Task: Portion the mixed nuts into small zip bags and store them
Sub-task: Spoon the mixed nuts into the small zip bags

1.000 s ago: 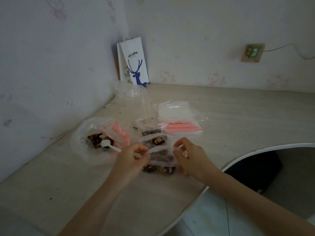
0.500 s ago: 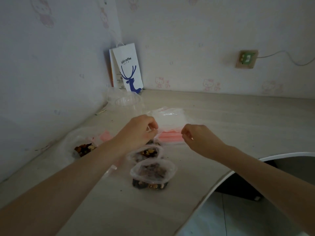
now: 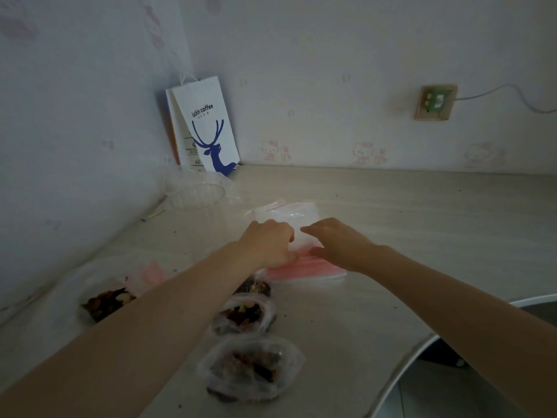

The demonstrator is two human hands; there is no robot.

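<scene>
Both hands are at the stack of empty zip bags [image 3: 304, 270], which lies flat on the table [image 3: 422, 236] near its middle, its pink closing strips facing the person.

Left hand [image 3: 268, 245]: on the left end of the stack, fingers curled under with the knuckles up. The back of the hand hides the fingertips, so it cannot be told whether they pinch a bag or only press on it.

Right hand [image 3: 337, 245]: on the right part of the stack, fingers fairly straight and close together, pointing left toward the other hand, thumb low by the pink strips. It rests on the bags and grips nothing visible.

Filled bags: three lie in a row running from the stack toward the person. The nearest bag [image 3: 250, 369] and the middle bag [image 3: 244, 315] are in full view; the far bag [image 3: 256, 286] is partly covered by the left forearm and touches the stack's near edge.

Supply: the large open bag of mixed nuts [image 3: 105, 303] lies at the left, near the wall, apart from the row.

Other items: a clear plastic tub [image 3: 196, 194] and a white paper carrier bag [image 3: 208, 128] with a blue deer print stand in the far corner. A wall socket [image 3: 435, 101] with a cable is on the back wall.
</scene>
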